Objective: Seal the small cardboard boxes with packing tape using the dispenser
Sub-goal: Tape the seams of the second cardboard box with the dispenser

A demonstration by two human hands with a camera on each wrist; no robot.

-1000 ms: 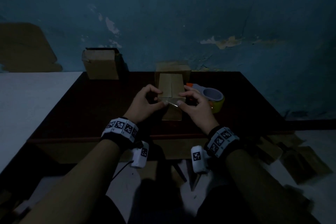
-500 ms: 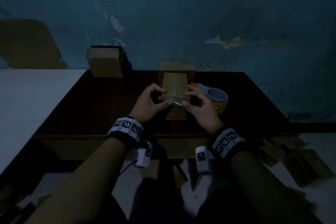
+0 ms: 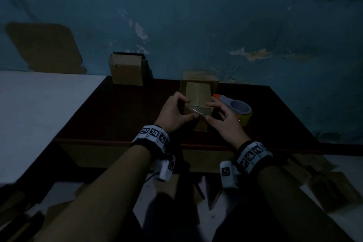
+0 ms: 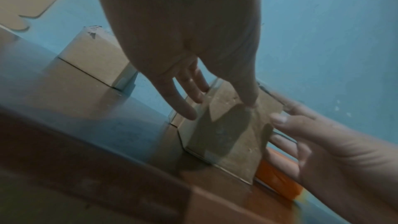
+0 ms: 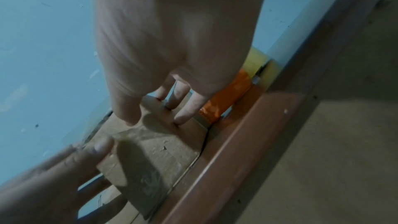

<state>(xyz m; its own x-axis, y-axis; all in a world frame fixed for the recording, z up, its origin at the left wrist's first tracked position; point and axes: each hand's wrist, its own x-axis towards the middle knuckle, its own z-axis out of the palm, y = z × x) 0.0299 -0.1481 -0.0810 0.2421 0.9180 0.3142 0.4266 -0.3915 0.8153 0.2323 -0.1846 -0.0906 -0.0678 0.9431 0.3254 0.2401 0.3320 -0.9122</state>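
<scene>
A small cardboard box (image 3: pixel 197 95) stands on the dark table (image 3: pixel 117 116), top flaps closed. A strip of clear tape (image 3: pixel 198 113) runs over its near top edge onto the front face. My left hand (image 3: pixel 177 112) grips the box's left corner, fingers on top and thumb on the front. My right hand (image 3: pixel 219 115) grips the right corner in the same way, thumb on the tape. The wrist views show the box (image 4: pixel 226 130) (image 5: pixel 155 151) with both thumbs on its front. The orange and white tape dispenser (image 3: pixel 235 107) lies just right of the box.
A second box (image 3: pixel 126 69) stands at the table's back left against the blue wall. Another box (image 3: pixel 199 76) sits directly behind the held one. A white surface (image 3: pixel 39 114) adjoins the table on the left. Flattened cardboard (image 3: pixel 330 179) lies on the floor at right.
Both thumbs have slid from the box's near top edge down onto its front face, over the tape. The dispenser has stayed in place.
</scene>
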